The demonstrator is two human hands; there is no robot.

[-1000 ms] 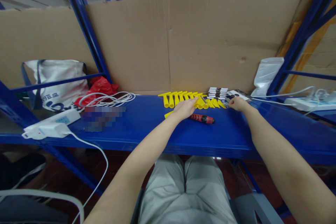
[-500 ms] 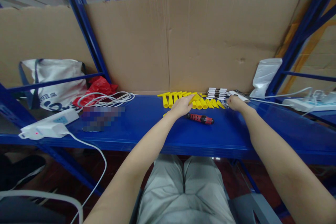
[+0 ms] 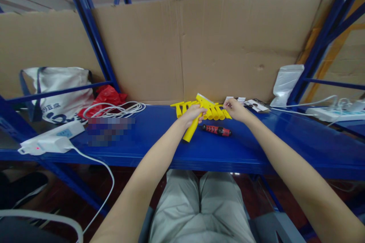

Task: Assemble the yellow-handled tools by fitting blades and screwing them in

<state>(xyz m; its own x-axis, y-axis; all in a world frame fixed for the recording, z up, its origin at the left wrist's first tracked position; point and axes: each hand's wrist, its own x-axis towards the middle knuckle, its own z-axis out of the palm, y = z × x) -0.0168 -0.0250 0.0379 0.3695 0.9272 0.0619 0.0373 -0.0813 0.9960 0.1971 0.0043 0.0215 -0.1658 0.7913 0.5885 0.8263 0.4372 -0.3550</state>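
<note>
My left hand (image 3: 194, 116) is closed around the handle of a yellow T-shaped scraper (image 3: 189, 133). Its wide head, with a pale strip along the edge, points up and away from me. My right hand (image 3: 233, 108) is to the right of it, fingers pinched together; whatever may be between them is too small to make out. Behind both hands lies a row of similar yellow scrapers (image 3: 218, 114), partly covered by the left hand and the held scraper. Small yellow pieces (image 3: 226, 114) lie beside the right fingertips. A red-and-black tool handle (image 3: 216, 130) rests in front of the row.
White-and-black packets (image 3: 241, 99) and a printed card (image 3: 258, 105) lie behind the right hand on the blue shelf (image 3: 159, 140). A white pouch (image 3: 288, 83) leans at right. Coiled white cable (image 3: 128, 109), a power strip (image 3: 53, 136) and a cloth bag (image 3: 62, 91) are left. Cardboard (image 3: 137, 53) stands behind.
My left hand has raised a yellow scraper out of the row, its handle now toward me. My right hand has moved left from the card, closer to the scraper head.
</note>
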